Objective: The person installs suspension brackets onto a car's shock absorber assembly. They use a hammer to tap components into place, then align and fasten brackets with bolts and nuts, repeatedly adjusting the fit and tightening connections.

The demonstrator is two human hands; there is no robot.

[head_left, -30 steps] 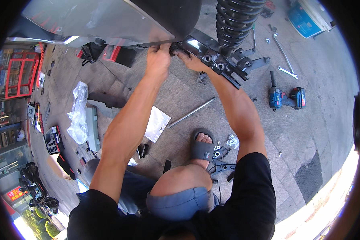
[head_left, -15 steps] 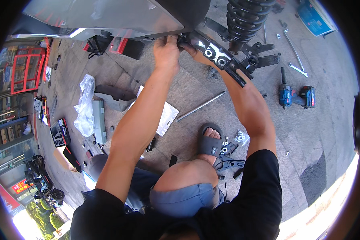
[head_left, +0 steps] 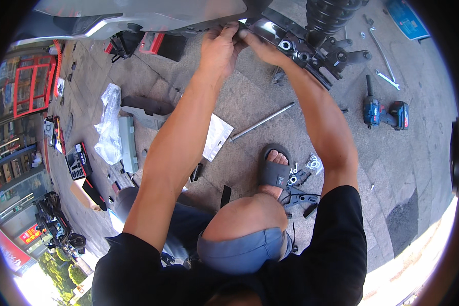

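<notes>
At the lower edge of a vehicle's grey body panel (head_left: 158,15), my two hands meet. My left hand (head_left: 220,51) is closed, thumb and fingers pinched at the panel's edge; what they hold is hidden. Beside it my right hand (head_left: 260,47) reaches in from under a black metal swingarm-like bracket (head_left: 290,43), its fingertips bent together close to the left ones. Whatever lies between the fingertips is too small to name. A black coil spring shock absorber (head_left: 329,20) stands to the right of the bracket.
On the paving lie a cordless impact wrench (head_left: 385,113), spanners (head_left: 387,79), a long metal rod (head_left: 262,121), a white plastic bag (head_left: 218,136) and clear wrapping (head_left: 108,125). A blue box (head_left: 407,19) stands far right. Loose metal parts (head_left: 301,191) lie beside my sandalled foot (head_left: 274,166).
My right hand has come out from behind the bracket and now shows more, beside the left hand. Both hands sit slightly higher in view, and the view has shifted a little.
</notes>
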